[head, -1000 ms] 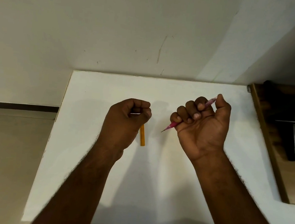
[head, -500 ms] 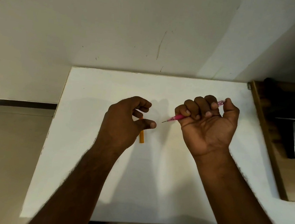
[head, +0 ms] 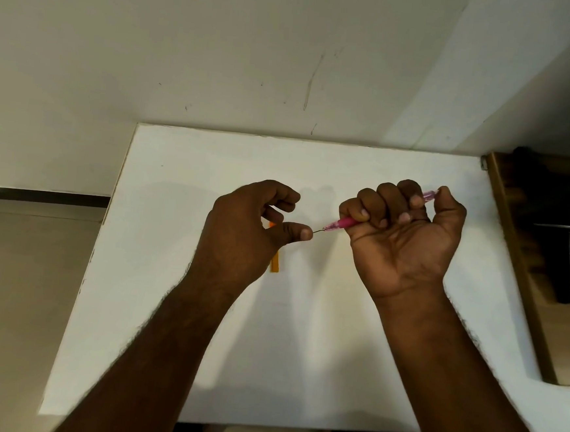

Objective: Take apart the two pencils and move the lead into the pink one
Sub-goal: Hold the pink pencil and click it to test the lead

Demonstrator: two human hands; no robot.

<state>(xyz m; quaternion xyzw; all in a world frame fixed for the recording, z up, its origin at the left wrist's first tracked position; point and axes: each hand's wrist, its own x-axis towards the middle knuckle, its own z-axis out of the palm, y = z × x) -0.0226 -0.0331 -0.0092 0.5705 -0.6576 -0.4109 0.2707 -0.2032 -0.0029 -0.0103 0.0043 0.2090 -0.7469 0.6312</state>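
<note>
My right hand [head: 401,238] is closed in a fist around the pink pencil [head: 342,223], palm up. The pencil's tip points left and its clear rear end sticks out by my thumb. A thin dark lead [head: 318,231] pokes out of that tip. The thumb tip of my left hand [head: 244,233] touches the lead's free end; its other fingers are loosely curled and hold nothing I can see. The orange pencil [head: 275,264] lies on the white table [head: 300,353], mostly hidden under my left hand.
The table's far edge meets a pale wall. A dark wooden piece of furniture [head: 514,234] stands against the table's right side. Tiled floor [head: 14,297] shows beyond the left edge.
My left hand opened from a fist, and its thumb came right to meet the lead. My right hand turned the pink pencil's tip left, toward the thumb. The orange pencil stayed on the table.
</note>
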